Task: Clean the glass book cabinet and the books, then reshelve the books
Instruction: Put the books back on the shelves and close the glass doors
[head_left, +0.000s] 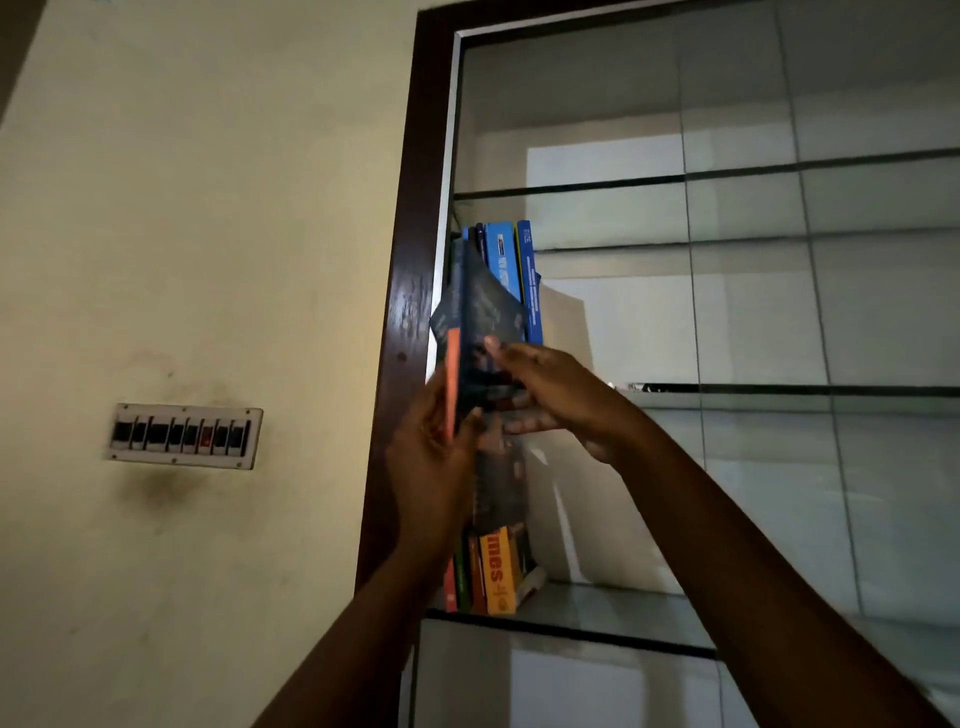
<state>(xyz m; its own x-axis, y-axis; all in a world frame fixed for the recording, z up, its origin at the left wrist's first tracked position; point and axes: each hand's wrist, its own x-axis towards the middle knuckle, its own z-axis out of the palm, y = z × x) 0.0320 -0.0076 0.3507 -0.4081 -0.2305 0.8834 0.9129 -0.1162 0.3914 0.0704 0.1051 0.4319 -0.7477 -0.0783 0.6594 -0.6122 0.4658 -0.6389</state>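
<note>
At the left end of the glass cabinet (753, 322), just inside its dark wooden frame (410, 260), both hands hold one dark book (480, 322) upright in front of the middle shelf. The left hand (436, 457) grips the book's lower part, with its fingers curled round the spine with the orange strip. The right hand (550, 400) pinches the cover from the other side, thumb on the front and fingers underneath. The dark book is tilted a little and partly hides the blue books (511, 265), which stand upright just behind it on the same shelf. On the shelf below, partly behind the left forearm, more books stand, one with a yellow spine (496, 571). On the wall, well apart to the left, is a switch board (182, 435).
</note>
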